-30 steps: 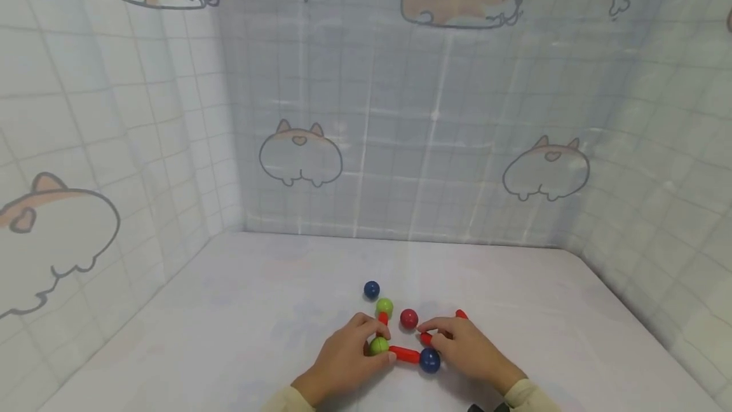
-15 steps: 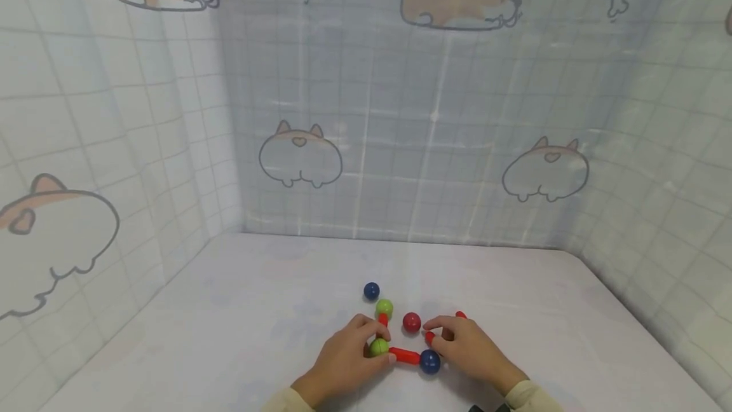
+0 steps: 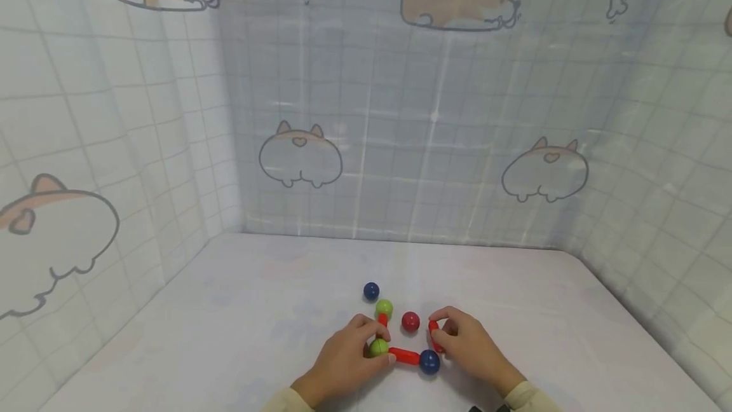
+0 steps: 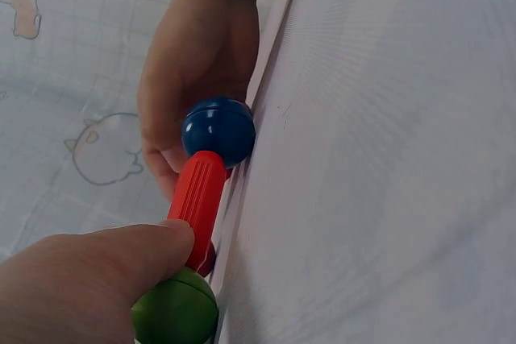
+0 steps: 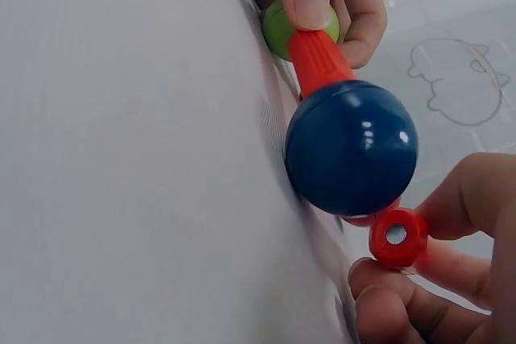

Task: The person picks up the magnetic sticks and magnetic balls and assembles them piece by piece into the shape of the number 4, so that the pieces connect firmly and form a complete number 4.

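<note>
My left hand (image 3: pixel 347 356) holds a green ball (image 3: pixel 379 348) with fingers round it, the thumb lying over its joint with a red magnetic rod (image 3: pixel 405 355). That rod runs to a large blue ball (image 3: pixel 430 362). From the held ball, a second red rod (image 3: pixel 382 319), partly covered by my fingers, leads to another green ball (image 3: pixel 384 308). To the right, my right hand (image 3: pixel 471 348) pinches a loose red rod (image 3: pixel 434 333) between thumb and fingers. A silvery round magnet (image 5: pixel 396 234) shows in its end in the right wrist view, close by the blue ball.
A red ball (image 3: pixel 410 322) sits between the second rod and my right hand. Beyond the far green ball lies a small blue ball (image 3: pixel 371 291). Patterned curtains (image 3: pixel 400 94) enclose the white tabletop (image 3: pixel 274 310) at the back and sides.
The loose red rod has turned in my right fingers, from slanting toward the right to pointing nearly straight away from me. The red ball shifted slightly right. My left hand stays put.
</note>
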Tool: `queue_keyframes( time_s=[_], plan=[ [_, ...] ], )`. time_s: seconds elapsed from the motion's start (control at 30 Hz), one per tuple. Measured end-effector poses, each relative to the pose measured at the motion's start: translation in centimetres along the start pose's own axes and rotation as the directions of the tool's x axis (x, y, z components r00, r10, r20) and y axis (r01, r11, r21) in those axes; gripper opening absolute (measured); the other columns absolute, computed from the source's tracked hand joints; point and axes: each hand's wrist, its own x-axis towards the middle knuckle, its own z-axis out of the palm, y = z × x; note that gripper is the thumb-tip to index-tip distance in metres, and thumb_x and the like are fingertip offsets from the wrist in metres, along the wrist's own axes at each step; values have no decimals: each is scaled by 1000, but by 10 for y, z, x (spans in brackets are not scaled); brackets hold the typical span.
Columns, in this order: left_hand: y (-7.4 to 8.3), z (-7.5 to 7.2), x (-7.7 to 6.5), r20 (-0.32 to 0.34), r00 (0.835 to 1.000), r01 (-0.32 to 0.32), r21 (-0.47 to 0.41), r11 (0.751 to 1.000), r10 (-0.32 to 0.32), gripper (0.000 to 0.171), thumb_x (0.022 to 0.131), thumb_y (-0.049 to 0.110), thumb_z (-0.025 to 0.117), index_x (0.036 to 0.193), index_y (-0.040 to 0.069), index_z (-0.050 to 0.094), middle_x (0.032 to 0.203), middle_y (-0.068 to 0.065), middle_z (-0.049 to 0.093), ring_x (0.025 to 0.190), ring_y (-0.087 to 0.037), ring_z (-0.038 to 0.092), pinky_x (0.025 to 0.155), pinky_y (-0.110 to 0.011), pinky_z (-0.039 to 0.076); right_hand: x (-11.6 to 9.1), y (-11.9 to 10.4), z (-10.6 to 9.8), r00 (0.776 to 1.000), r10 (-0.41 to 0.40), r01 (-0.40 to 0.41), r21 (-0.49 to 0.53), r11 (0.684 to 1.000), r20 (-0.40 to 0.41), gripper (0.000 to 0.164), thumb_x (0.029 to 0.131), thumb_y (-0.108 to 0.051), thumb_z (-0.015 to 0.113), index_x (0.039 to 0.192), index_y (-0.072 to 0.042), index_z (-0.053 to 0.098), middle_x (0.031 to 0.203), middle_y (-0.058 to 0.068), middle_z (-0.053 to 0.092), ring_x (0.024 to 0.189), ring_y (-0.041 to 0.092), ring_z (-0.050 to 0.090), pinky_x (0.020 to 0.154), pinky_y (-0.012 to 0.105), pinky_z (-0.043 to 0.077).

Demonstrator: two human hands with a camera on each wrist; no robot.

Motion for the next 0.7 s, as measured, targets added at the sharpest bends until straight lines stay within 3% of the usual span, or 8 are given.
queue_keyframes(
  time_s=[0.2, 0.7],
  plan=[
    [1, 0, 0, -4, 1000, -6, -3, 1000, 6, 23, 80, 45, 76, 95, 33, 63, 99, 9, 50, 73, -9, 50, 62, -23, 46, 0, 3, 3, 999, 10, -8, 60, 998, -31, 29, 90, -21, 64, 116, -8, 60, 72, 1, 59, 63, 19, 57, 55, 29, 46],
    [0, 2, -3, -5, 1000, -8, -5, 1000, 8, 24, 80, 47, 75, 96, 33, 63, 99, 9, 50, 73, -9, 50, 63, -23, 47, -4, 2, 7, 999, -6, 8, 68, 998, -39, 34, 90, -27, 67, 118, -8, 59, 73, -1, 61, 67, 18, 57, 61, 30, 48]
  ],
)
